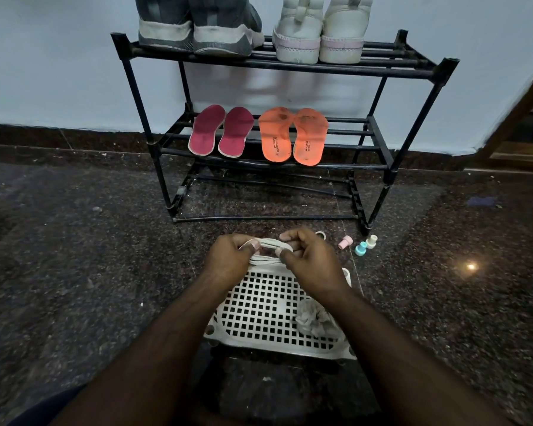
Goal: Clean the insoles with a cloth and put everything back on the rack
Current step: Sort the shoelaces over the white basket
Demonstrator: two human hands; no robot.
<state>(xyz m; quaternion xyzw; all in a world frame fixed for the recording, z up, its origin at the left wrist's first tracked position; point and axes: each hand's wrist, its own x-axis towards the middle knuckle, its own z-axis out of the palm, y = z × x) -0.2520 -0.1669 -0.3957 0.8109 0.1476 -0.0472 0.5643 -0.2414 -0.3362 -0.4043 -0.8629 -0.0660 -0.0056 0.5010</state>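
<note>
White, flat and bundled: a stack of pale insoles (pixel 266 252) being held at centre frame, left hand (pixel 230 256) gripping one end with curled fingers, right hand (pixel 310 259) pinching the other end between thumb and fingers. Hovering over the far edge of a perforated white plastic tray (pixel 259 315) sitting on the dark speckled floor (pixel 74 272). Lying crumpled in the tray's right corner, partly under the right forearm: a grey cloth (pixel 313 319). Both forearms crossing the lower frame and hiding much of the tray's sides.

Standing behind, in the upper middle: a black metal rack (pixel 413 72) against a pale blue wall (pixel 43 72). Resting on its middle shelf, side by side: a maroon pair of insoles (pixel 220 130) on the left, an orange pair of insoles (pixel 293 135) on the right, toes pointing to the wall. Sitting on the top shelf, heels outward: grey sneakers (pixel 194 29) at left, white shoes (pixel 319 35) at right, cut off by the frame's top edge.

Lying on the floor just right of the hands, near the rack's front right leg: three small plastic caps (pixel 359 244), pink, teal and cream. Peeking out behind the right hand: a small white ring-like piece (pixel 320 234), too hidden to identify.
</note>
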